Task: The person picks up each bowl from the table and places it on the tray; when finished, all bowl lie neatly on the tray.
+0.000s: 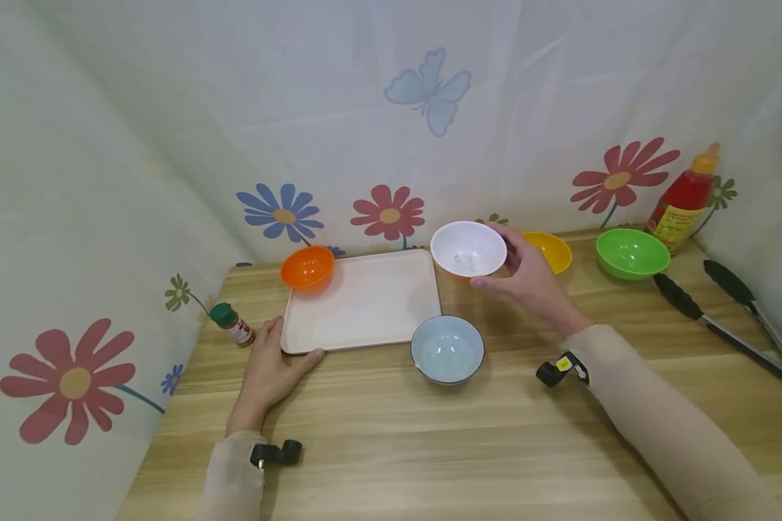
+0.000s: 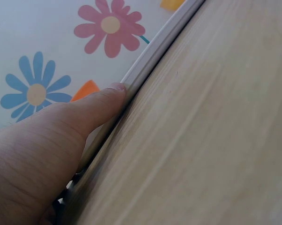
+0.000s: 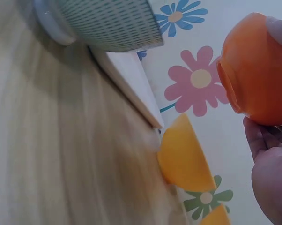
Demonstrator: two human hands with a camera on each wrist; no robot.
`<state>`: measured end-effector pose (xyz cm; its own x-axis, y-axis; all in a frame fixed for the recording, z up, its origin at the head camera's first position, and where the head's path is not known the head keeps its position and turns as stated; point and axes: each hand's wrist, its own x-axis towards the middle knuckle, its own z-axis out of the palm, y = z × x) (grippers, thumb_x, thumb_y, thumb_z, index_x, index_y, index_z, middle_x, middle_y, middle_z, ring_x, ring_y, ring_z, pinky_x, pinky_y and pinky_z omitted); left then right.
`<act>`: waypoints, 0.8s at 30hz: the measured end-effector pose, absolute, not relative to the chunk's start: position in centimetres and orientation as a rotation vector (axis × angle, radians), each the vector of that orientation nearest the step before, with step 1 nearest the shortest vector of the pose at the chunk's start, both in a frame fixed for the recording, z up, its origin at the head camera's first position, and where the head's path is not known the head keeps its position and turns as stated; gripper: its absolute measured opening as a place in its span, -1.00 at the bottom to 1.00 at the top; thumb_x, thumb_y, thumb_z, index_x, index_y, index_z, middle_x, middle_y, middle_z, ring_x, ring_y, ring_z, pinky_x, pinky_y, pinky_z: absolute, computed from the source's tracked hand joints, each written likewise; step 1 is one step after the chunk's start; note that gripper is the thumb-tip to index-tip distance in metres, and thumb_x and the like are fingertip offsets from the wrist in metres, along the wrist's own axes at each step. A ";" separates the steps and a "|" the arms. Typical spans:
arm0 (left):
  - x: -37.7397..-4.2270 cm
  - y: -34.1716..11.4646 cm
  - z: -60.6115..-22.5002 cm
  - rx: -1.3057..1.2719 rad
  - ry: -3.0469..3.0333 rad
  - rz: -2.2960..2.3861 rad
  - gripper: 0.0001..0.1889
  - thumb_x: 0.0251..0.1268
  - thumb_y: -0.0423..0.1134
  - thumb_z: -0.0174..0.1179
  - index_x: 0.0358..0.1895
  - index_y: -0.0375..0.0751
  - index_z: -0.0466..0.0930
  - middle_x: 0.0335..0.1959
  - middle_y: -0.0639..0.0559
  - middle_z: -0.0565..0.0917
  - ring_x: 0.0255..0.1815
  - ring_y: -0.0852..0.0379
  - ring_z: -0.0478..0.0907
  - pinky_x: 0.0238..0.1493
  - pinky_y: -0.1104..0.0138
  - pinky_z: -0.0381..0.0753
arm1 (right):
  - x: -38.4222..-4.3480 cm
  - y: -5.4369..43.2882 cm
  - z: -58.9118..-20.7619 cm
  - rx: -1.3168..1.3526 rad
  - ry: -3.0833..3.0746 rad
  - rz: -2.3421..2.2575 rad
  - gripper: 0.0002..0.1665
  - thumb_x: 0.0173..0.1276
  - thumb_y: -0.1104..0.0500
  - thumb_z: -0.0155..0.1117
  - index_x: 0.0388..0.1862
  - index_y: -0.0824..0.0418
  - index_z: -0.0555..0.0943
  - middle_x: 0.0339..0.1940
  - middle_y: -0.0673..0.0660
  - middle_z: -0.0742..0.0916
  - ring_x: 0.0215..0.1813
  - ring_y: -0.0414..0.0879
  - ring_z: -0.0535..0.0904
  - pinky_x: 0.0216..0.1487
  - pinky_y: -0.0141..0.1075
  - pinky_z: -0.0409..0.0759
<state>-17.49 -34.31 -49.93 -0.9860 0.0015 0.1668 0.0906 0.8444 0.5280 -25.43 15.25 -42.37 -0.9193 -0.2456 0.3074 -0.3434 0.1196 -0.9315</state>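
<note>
My right hand [image 1: 524,275] grips a bowl [image 1: 468,250], white inside and orange outside, raised above the table. The right wrist view shows the orange outside of this bowl [image 3: 256,70] side-on, with fingers [image 3: 256,138] under it and a fingertip on its upper part. At the near left corner of a cream rectangular tray [image 1: 371,300] lies my left hand [image 1: 274,373]. Its thumb [image 2: 106,101] rests straight along the tray's front rim in the left wrist view; the other fingers lie by the tray's left side, mostly hidden there. An orange bowl [image 1: 308,268] overlaps the tray's far left corner.
A pale blue bowl [image 1: 447,349] stands by the tray's near right corner. Behind my right hand is a yellow bowl [image 1: 550,251], then a green bowl [image 1: 633,254], a red sauce bottle [image 1: 680,202] and black-handled tongs [image 1: 743,333]. A green-capped spice jar [image 1: 232,323] stands left of the tray.
</note>
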 end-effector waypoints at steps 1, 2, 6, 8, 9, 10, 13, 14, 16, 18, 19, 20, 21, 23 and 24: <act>-17.5 -34.3 -49.9 -0.067 -2.863 -0.831 0.16 0.36 0.36 0.49 0.75 -0.34 0.19 0.63 -0.37 0.31 0.66 -0.39 0.29 0.70 -0.32 0.25 | -25.7 15.0 -42.1 0.610 -2.297 1.928 0.14 0.29 0.24 0.76 0.75 0.11 0.34 0.66 0.10 0.50 0.64 0.08 0.44 0.66 -0.21 0.41; -17.5 -34.3 -49.9 -0.064 -2.864 -0.832 0.17 0.36 0.36 0.49 0.75 -0.35 0.19 0.64 -0.38 0.31 0.66 -0.39 0.28 0.70 -0.32 0.24 | -25.9 14.8 -41.8 0.616 -2.298 1.919 0.13 0.30 0.23 0.76 0.75 0.10 0.35 0.65 0.09 0.51 0.63 0.08 0.44 0.67 -0.17 0.41; -17.4 -34.5 -49.8 -0.051 -2.880 -0.830 0.19 0.37 0.38 0.48 0.76 -0.36 0.16 0.69 -0.41 0.24 0.69 -0.42 0.23 0.72 -0.33 0.20 | -26.8 13.7 -40.9 0.648 -2.291 1.917 0.10 0.31 0.20 0.75 0.74 0.10 0.36 0.60 0.09 0.53 0.60 0.06 0.48 0.68 -0.06 0.44; -17.4 -34.6 -49.8 -0.050 -2.888 -0.828 0.19 0.37 0.39 0.47 0.76 -0.36 0.15 0.71 -0.43 0.22 0.70 -0.44 0.21 0.71 -0.34 0.19 | -27.1 13.1 -40.6 0.666 -2.283 1.925 0.09 0.31 0.19 0.75 0.73 0.10 0.37 0.60 0.09 0.54 0.59 0.05 0.48 0.68 -0.07 0.44; -17.4 -34.6 -49.9 -0.050 -2.890 -0.825 0.20 0.37 0.39 0.46 0.77 -0.36 0.15 0.71 -0.43 0.21 0.71 -0.44 0.21 0.71 -0.34 0.19 | -27.3 12.8 -40.4 0.673 -2.277 1.932 0.08 0.31 0.18 0.75 0.73 0.10 0.38 0.59 0.08 0.54 0.59 0.05 0.48 0.67 -0.08 0.45; -17.4 -34.7 -49.9 -0.052 -2.890 -0.823 0.19 0.37 0.39 0.46 0.77 -0.36 0.15 0.71 -0.42 0.22 0.71 -0.43 0.21 0.71 -0.34 0.19 | -27.4 12.5 -40.2 0.681 -2.272 1.934 0.08 0.31 0.17 0.75 0.72 0.09 0.37 0.59 0.08 0.54 0.59 0.04 0.48 0.67 -0.09 0.45; -17.4 -34.7 -50.0 -0.061 -2.883 -0.822 0.18 0.37 0.39 0.47 0.76 -0.35 0.18 0.69 -0.40 0.25 0.69 -0.41 0.24 0.71 -0.33 0.20 | -27.9 11.6 -39.8 0.702 -2.253 1.944 0.07 0.33 0.17 0.75 0.72 0.10 0.37 0.59 0.08 0.54 0.60 0.03 0.47 0.69 -0.08 0.43; -17.4 -34.7 -50.0 -0.060 -2.882 -0.818 0.17 0.37 0.39 0.47 0.76 -0.34 0.18 0.69 -0.39 0.26 0.69 -0.40 0.25 0.71 -0.33 0.21 | -28.0 11.3 -39.7 0.711 -2.249 1.942 0.07 0.34 0.17 0.74 0.72 0.10 0.37 0.59 0.09 0.54 0.60 0.03 0.47 0.69 -0.07 0.43; -17.4 -34.6 -50.1 -0.062 -2.877 -0.815 0.17 0.36 0.39 0.47 0.75 -0.34 0.19 0.68 -0.38 0.27 0.68 -0.39 0.26 0.71 -0.32 0.22 | -28.3 10.7 -39.4 0.730 -2.237 1.946 0.06 0.35 0.18 0.73 0.72 0.11 0.37 0.60 0.09 0.54 0.61 0.03 0.46 0.70 -0.05 0.41; -17.5 -34.6 -50.0 -0.063 -2.875 -0.812 0.17 0.36 0.39 0.47 0.75 -0.33 0.20 0.67 -0.36 0.29 0.67 -0.38 0.28 0.71 -0.31 0.23 | -28.5 10.1 -39.1 0.756 -2.214 1.965 0.05 0.35 0.22 0.72 0.72 0.14 0.37 0.59 0.11 0.54 0.60 0.05 0.47 0.70 -0.05 0.41; -17.5 -34.6 -50.0 -0.065 -2.873 -0.813 0.17 0.36 0.39 0.47 0.75 -0.33 0.20 0.67 -0.35 0.30 0.67 -0.38 0.28 0.71 -0.31 0.24 | -28.7 9.8 -39.0 0.766 -2.206 1.970 0.05 0.34 0.23 0.72 0.72 0.15 0.37 0.59 0.11 0.54 0.59 0.05 0.47 0.70 -0.07 0.41; -17.5 -34.5 -50.0 -0.063 -2.874 -0.811 0.17 0.36 0.39 0.47 0.75 -0.33 0.20 0.66 -0.35 0.30 0.67 -0.37 0.29 0.71 -0.31 0.24 | -28.8 9.5 -38.9 0.778 -2.195 1.978 0.05 0.34 0.24 0.72 0.72 0.16 0.37 0.59 0.12 0.54 0.59 0.05 0.48 0.70 -0.08 0.42; -17.5 -34.5 -50.0 -0.063 -2.875 -0.811 0.17 0.36 0.39 0.47 0.75 -0.33 0.21 0.66 -0.34 0.30 0.67 -0.37 0.29 0.71 -0.30 0.24 | -28.9 9.2 -38.9 0.789 -2.178 1.992 0.05 0.33 0.27 0.72 0.72 0.17 0.37 0.59 0.13 0.54 0.58 0.07 0.48 0.70 -0.09 0.43; -17.5 -34.5 -49.9 -0.062 -2.882 -0.811 0.17 0.36 0.40 0.47 0.75 -0.33 0.19 0.67 -0.35 0.29 0.67 -0.38 0.28 0.71 -0.30 0.23 | -29.2 8.7 -38.7 0.805 -2.156 2.009 0.05 0.31 0.30 0.72 0.71 0.19 0.38 0.58 0.15 0.55 0.56 0.08 0.49 0.68 -0.13 0.45; -17.5 -34.5 -49.9 -0.059 -2.886 -0.808 0.18 0.37 0.40 0.46 0.76 -0.34 0.18 0.68 -0.37 0.27 0.68 -0.39 0.27 0.72 -0.31 0.23 | -29.3 8.4 -38.7 0.809 -2.150 2.011 0.05 0.31 0.30 0.72 0.70 0.19 0.39 0.58 0.16 0.55 0.56 0.08 0.50 0.68 -0.15 0.45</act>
<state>-17.51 -34.47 -49.91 -0.9889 -0.0011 0.1484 0.0761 0.8548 0.5133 -29.30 8.40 -38.72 -0.8559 -0.3145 0.4105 -0.4305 -0.0062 -0.9026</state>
